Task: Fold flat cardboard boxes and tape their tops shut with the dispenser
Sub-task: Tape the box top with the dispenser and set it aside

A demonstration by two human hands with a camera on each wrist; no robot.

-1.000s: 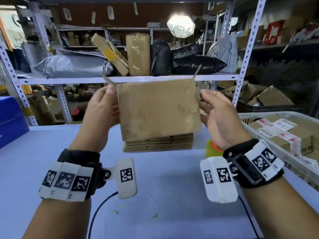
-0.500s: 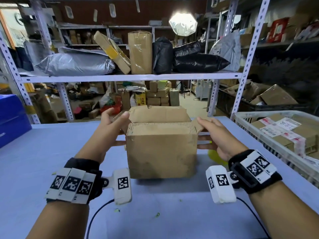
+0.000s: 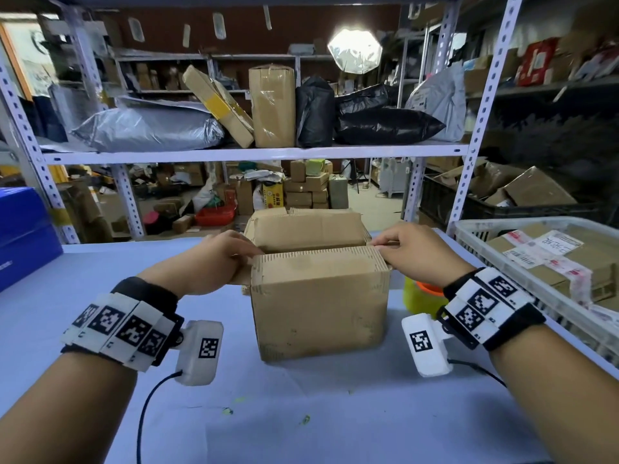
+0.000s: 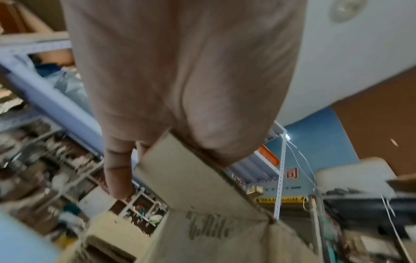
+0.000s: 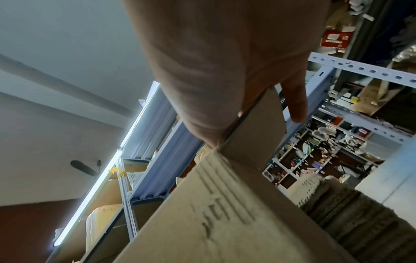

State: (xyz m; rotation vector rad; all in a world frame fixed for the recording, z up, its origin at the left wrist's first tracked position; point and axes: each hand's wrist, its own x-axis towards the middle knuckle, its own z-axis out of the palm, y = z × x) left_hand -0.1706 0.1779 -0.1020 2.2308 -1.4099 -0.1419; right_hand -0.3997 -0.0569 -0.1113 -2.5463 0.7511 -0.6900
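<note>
— Head view: where is the cardboard box [image 3: 318,296] sitting?
— Upright on the blue table [image 3: 100,380]. The left hand [image 3: 217,262] and right hand [image 3: 422,252] are each pinching a side flap, fingers curled, at its top.

No legible text anywhere.

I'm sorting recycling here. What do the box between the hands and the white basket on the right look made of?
The box looks like plain brown corrugated cardboard, matte and scuffed: fluting shows along its cut top edge. The basket looks like white moulded plastic with a slightly glossy rim and slotted walls, though the exact plastic cannot be told from these views.
</note>
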